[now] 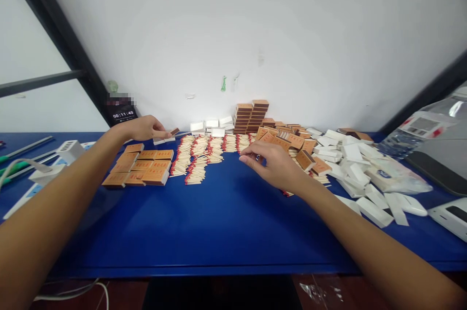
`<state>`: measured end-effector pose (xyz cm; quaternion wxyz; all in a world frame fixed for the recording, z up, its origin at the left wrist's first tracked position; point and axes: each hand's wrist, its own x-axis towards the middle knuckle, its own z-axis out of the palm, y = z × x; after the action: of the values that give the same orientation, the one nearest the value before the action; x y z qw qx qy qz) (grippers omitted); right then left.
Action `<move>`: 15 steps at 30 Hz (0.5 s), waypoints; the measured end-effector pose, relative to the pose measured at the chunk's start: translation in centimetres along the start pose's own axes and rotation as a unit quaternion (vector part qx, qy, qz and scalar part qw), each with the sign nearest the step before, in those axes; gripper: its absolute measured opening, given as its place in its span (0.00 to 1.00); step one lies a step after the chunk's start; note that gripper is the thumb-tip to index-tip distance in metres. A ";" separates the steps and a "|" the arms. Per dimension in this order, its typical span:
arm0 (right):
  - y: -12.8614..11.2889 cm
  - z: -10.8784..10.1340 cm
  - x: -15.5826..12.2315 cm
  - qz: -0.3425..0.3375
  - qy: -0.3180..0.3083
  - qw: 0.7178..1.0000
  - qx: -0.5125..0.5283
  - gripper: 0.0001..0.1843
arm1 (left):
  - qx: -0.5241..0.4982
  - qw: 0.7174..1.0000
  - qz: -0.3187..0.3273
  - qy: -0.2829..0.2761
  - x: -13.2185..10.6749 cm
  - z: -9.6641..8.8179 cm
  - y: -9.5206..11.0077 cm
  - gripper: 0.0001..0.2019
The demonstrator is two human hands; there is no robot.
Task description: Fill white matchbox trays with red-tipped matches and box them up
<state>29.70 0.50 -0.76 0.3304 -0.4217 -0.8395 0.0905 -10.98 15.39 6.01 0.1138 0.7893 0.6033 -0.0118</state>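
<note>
Left hand (pixel 144 128) pinched a closed matchbox (pixel 174 131) at its fingertips, held just beyond the neat block of finished boxes (pixel 140 165), probably to extend it. Right hand (pixel 272 164), fingers loosely spread, touched the match bundles (pixel 209 150) beside loose sleeves (pixel 292 142) on the blue table (pixel 219 222).

A small brown matchbox (pixel 174 131) sits pinched at the fingertips of the left hand (pixel 144 128), held level just above the far left of the blue bench (pixel 219 212), beyond a flat block of closed orange-brown matchboxes (pixel 140 166). The right hand (pixel 272 164) hovers palm down, fingers spread, its fingertips at the near end of rows of red-tipped matches (pixel 206 152) laid in bundles across the bench
</note>
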 end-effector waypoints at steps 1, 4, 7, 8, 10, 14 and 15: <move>0.0 0.0 0.0 0.000 0.001 1.000 0.000 0.13 | -0.009 1.000 -0.011 -0.005 0.2 -0.3 0.0 0.33; 0.2 0.1 0.1 0.003 -0.001 1.000 -0.002 0.13 | -0.016 0.999 -0.024 0.027 1.2 -0.8 -0.1 0.35; 0.3 0.1 0.1 0.007 -0.004 1.000 -0.003 0.12 | -0.005 0.999 -0.028 0.040 2.1 -0.5 -0.3 0.36; 0.3 0.1 0.0 0.009 -0.005 1.000 -0.004 0.12 | -0.001 0.999 -0.033 0.039 2.2 -0.4 -0.5 0.36; 0.3 0.0 0.0 0.009 -0.007 1.000 -0.006 0.12 | 0.008 0.998 -0.044 0.036 1.8 -0.4 -1.1 0.36; 0.3 0.0 0.0 0.002 -0.011 1.000 -0.013 0.12 | 0.022 0.999 -0.027 0.006 -0.2 -1.3 -2.9 0.36; 0.3 0.1 -0.1 0.000 -0.013 1.000 -0.015 0.12 | 0.024 0.999 -0.022 -0.004 -0.8 -1.6 -3.4 0.35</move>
<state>29.86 0.64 -0.95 0.3126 -0.4257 -0.8451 0.0832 -14.63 15.80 7.12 0.0972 0.7784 0.6193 -0.0323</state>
